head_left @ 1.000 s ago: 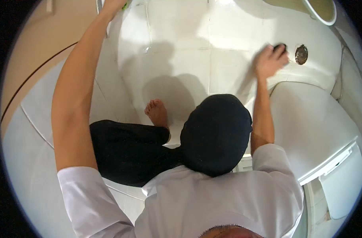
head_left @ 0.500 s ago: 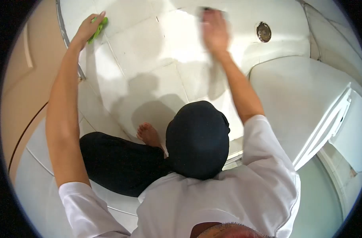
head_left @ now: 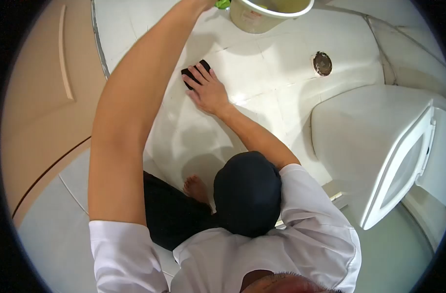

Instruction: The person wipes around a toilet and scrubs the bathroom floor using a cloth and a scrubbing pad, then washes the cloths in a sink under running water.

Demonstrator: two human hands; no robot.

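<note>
My right hand [head_left: 210, 93] lies over a black pad [head_left: 189, 80] and presses it against the white tiled floor [head_left: 276, 63], its fingertips across the pad's top. At the top edge of the view, my left hand [head_left: 199, 4] shows only near the wrist; its fingers are cut off or hidden. A bright green object [head_left: 223, 4] is just beside it, close to the rim of a pale bucket [head_left: 254, 20]. Whether the left hand touches the green object cannot be made out.
On the right stands a white toilet [head_left: 350, 122] with its lid raised. A round, rusty floor drain [head_left: 322, 64] is above it. A beige door [head_left: 42, 97] is on the left. My bare foot [head_left: 196, 188] rests on the floor by my dark-clothed knee [head_left: 248, 193].
My right hand has moved left and toward me with the dark pad. My left hand has shifted right and up, nearly out of view, with the green object nearby. The bucket has come into view.
</note>
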